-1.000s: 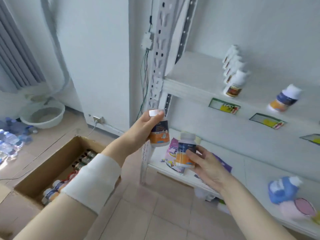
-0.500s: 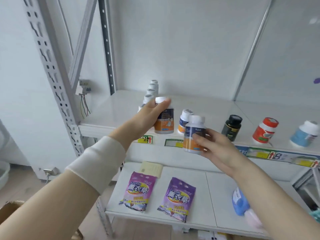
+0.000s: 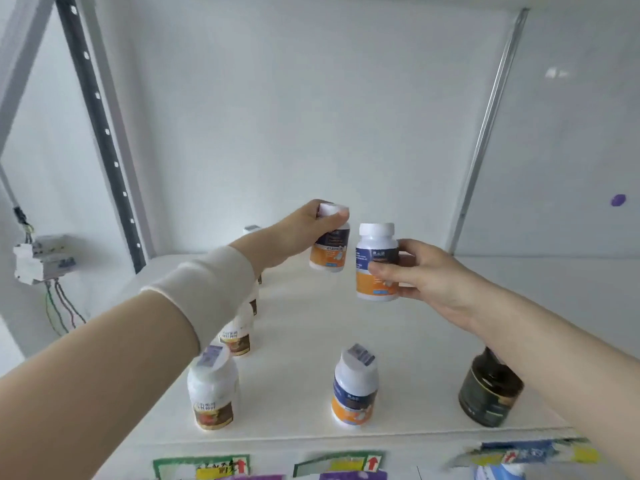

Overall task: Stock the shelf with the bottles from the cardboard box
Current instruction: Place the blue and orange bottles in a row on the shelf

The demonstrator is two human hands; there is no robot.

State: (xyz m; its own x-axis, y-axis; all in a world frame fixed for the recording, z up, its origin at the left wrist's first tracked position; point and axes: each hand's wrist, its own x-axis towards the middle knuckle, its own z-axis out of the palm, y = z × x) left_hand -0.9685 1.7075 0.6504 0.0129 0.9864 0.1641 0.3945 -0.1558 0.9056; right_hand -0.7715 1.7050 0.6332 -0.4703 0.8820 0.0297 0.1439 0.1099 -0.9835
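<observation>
1. Bright, soft, even light fills the view. The white shelf [image 3: 398, 341] and the back wall [image 3: 277, 116] are nearly washed out.
2. A small patch of glare sits on the right wall panel [image 3: 556, 73], near the picture's top right corner.
3. Shadows are faint: only pale grey smudges lie beneath the bottles at the shelf's front edge.
4. The left-hand bottle [image 3: 329, 251] has a smeared label. The right-hand bottle [image 3: 377, 261] is crisper, though its small print cannot be read.
5. The price labels [image 3: 519, 453] along the shelf's front edge are streaked, worst toward its front right corner.
6. Wide-angle distortion tilts the black post [image 3: 100, 133] and the silver strip [image 3: 488, 126] toward each other. The left forearm [image 3: 104, 358] swells at the lower left.
</observation>
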